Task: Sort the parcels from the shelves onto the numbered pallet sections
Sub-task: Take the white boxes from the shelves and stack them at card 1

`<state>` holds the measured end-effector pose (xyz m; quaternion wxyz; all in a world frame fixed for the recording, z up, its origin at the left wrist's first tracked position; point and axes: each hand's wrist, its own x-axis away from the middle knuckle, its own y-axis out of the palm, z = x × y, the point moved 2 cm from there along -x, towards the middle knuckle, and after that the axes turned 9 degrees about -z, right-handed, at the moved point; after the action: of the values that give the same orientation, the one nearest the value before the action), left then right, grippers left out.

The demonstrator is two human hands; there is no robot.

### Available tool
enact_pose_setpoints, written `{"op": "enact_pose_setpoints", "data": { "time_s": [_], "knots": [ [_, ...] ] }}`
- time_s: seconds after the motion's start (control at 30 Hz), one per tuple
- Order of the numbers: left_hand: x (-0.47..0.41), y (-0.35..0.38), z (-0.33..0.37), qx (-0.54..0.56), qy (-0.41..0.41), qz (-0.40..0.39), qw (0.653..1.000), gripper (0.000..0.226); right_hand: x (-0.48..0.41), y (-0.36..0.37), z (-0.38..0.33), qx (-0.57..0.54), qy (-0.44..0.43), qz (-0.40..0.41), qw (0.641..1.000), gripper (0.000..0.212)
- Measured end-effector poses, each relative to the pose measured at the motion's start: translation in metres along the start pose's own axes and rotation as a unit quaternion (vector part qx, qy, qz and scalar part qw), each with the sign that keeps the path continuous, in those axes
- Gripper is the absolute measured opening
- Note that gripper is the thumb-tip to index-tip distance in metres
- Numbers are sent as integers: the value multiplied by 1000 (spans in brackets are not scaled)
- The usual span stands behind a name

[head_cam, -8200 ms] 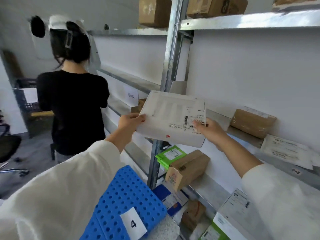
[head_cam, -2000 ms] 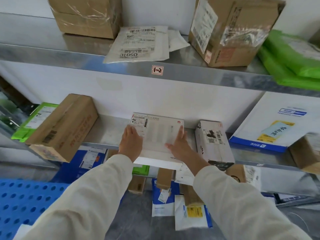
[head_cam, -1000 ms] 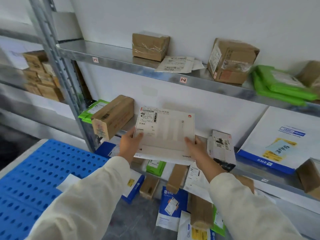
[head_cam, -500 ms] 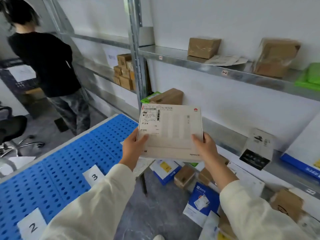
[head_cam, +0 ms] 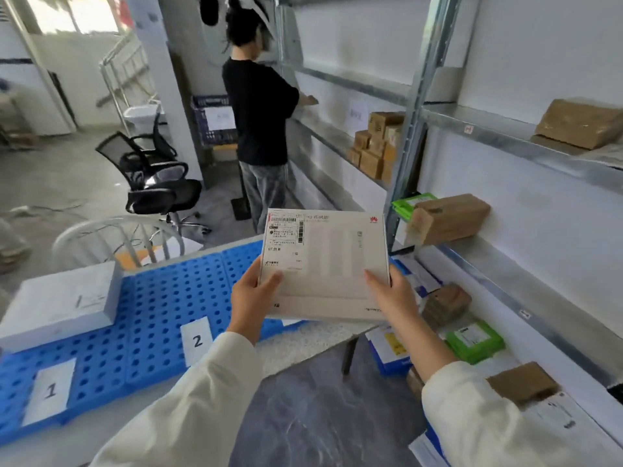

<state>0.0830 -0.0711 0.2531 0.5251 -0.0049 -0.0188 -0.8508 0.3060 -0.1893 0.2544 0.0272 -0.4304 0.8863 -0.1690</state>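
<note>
A flat white parcel [head_cam: 328,264] with a shipping label at its top left is held up in front of me. My left hand [head_cam: 251,299] grips its lower left edge, thumb on the face. My right hand [head_cam: 392,298] grips its lower right edge the same way. The parcel hangs above the right end of the blue pallet [head_cam: 161,298]. Paper tags 1 [head_cam: 50,389] and 2 [head_cam: 196,340] mark pallet sections. A white box [head_cam: 64,303] lies on the pallet above tag 1.
Metal shelves [head_cam: 505,146] on the right carry brown boxes [head_cam: 448,217] and green parcels [head_cam: 473,340]. More parcels lie under the lowest shelf. A person in black [head_cam: 259,119] stands at the far shelves. An office chair [head_cam: 158,176] and a white chair [head_cam: 114,237] stand behind the pallet.
I lifted the white parcel off the middle shelf and turned left with it. The pallet's sections 1 and 2 and the white box have come into view.
</note>
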Motion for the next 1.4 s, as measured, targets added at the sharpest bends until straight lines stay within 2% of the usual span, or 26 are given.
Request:
{"op": "enact_pose_setpoints", "data": {
  "time_s": [0.2, 0.43, 0.57, 0.7, 0.77, 0.83, 0.93, 1.3, 1.4],
  "knots": [
    [14, -112, -6, 13, -2, 96, 995, 40, -3, 116, -39, 35, -24, -95, 995, 46],
    [27, -274, -21, 23, -18, 181, 983, 44, 6, 286, -79, 14, -37, -195, 980, 45],
    [21, -373, -24, 32, -29, 219, 975, 65, 11, 385, -106, 11, -43, -221, 974, 44],
    [4, -454, -22, 28, -3, 213, 977, 39, 10, 470, -127, 5, -36, -229, 973, 38],
    [-3, -487, -22, 30, 1, 209, 977, 37, 9, 504, -135, 5, -32, -233, 972, 39],
    [-8, -515, -26, 35, -5, 204, 978, 38, 9, 532, -142, 13, -27, -236, 971, 40],
    [-14, -548, -31, 36, -25, 207, 977, 52, 5, 567, -148, 20, -21, -245, 969, 41],
    [-62, -621, -49, 2, -53, 220, 974, 44, -37, 656, -156, 41, 7, -276, 960, 49],
    [-81, -633, -53, -5, -65, 224, 972, 43, -55, 673, -157, 49, 25, -282, 958, 45]
  ]
}}
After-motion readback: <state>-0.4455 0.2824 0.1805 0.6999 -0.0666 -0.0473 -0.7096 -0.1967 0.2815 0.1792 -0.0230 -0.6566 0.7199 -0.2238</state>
